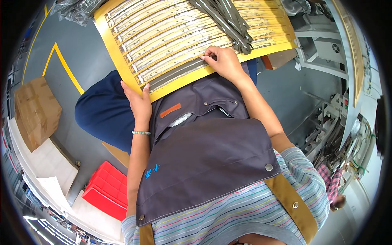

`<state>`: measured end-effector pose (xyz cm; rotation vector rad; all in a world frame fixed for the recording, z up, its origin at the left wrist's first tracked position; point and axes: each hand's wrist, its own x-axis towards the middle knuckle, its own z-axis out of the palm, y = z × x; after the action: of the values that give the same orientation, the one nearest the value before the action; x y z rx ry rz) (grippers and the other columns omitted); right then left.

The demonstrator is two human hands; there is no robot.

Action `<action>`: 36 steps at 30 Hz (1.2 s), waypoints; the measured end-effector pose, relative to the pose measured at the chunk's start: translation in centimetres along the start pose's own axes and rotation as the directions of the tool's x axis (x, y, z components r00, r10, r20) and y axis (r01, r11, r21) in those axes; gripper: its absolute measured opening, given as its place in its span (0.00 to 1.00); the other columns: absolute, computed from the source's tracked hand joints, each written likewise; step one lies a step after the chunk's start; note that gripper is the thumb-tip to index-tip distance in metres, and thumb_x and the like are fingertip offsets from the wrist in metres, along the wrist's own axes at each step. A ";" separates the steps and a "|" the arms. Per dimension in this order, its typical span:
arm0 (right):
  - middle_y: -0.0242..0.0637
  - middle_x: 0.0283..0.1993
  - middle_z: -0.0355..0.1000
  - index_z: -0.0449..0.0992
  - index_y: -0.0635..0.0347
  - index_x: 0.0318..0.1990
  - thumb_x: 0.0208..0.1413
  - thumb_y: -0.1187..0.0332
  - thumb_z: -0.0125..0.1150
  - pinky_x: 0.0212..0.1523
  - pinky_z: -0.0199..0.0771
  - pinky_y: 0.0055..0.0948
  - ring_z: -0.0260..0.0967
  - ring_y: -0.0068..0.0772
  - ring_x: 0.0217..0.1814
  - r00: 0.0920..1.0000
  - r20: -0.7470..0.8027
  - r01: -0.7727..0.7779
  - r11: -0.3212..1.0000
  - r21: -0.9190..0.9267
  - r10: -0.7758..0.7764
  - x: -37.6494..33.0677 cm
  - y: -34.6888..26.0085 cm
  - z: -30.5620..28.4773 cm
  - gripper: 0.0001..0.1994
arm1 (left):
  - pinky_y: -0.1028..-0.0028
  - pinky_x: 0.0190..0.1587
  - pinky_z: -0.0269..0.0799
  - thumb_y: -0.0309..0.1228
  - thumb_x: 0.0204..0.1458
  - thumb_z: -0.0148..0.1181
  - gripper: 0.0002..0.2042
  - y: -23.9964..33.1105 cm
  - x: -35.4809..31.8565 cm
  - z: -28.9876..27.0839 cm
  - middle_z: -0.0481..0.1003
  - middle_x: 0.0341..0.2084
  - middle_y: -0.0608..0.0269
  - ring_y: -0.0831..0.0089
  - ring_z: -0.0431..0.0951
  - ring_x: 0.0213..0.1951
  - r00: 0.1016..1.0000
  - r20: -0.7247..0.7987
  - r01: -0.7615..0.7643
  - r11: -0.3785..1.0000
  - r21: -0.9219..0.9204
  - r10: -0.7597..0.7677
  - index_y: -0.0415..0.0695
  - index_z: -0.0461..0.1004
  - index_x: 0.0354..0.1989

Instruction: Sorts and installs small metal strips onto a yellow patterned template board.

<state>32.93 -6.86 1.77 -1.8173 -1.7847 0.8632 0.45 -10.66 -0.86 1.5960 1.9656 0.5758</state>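
Note:
A yellow board (179,89) with long parallel slots lies tilted across my lap. Dark grey flat strips fill the slot nearest me, and one strip (173,74) shows there between my hands. My right hand (224,63) is closed, with thumb and forefinger pinched at the right end of that strip. At the board's near left corner is my left hand (139,104), fingers stretched out beside the edge and thumb touching the board by the strip's left end. A loose bundle of dark grey strips (228,22) rests on top of the board, beyond my right hand.
A cardboard box (36,108) stands at the left, and a red plastic bin (107,190) at the lower left. Clear plastic bags (77,10) lie past the board's far left corner. White metal framing (322,51) is on the right; another person in a checked shirt (332,181) is beyond.

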 end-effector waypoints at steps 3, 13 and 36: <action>0.41 0.25 0.76 0.81 0.59 0.34 0.56 0.62 0.69 0.29 0.71 0.37 0.72 0.41 0.25 0.999 -0.018 0.034 0.999 -0.033 -0.035 -0.1 -0.2 0.0 0.10 | 0.60 0.74 0.50 0.37 0.60 0.64 0.46 0.1 -0.1 -0.1 0.46 0.74 0.33 0.43 0.48 0.75 1.000 0.008 0.014 1.000 -0.022 -0.013 0.28 0.38 0.75; 0.40 0.24 0.76 0.81 0.58 0.33 0.57 0.62 0.69 0.27 0.70 0.37 0.73 0.41 0.24 0.989 -0.090 0.109 0.990 -0.085 -0.117 -0.3 0.1 0.6 0.09 | 0.59 0.75 0.48 0.35 0.60 0.64 0.45 -0.4 -0.1 0.2 0.47 0.74 0.32 0.43 0.48 0.75 1.000 -0.007 -0.024 0.998 -0.052 0.023 0.27 0.39 0.74; 0.40 0.29 0.76 0.77 0.59 0.46 0.63 0.50 0.60 0.34 0.73 0.41 0.76 0.42 0.32 0.937 -0.298 -0.217 0.973 -0.083 0.183 -2.0 0.3 -4.8 0.20 | 0.56 0.69 0.57 0.34 0.59 0.61 0.22 8.6 1.3 1.1 0.67 0.68 0.68 0.58 0.61 0.70 0.456 0.411 -0.875 0.482 0.047 0.789 0.44 0.73 0.62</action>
<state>36.61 -8.38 5.18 -2.1055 -1.5112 0.5377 7.41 -7.61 3.51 2.6401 0.8662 0.3406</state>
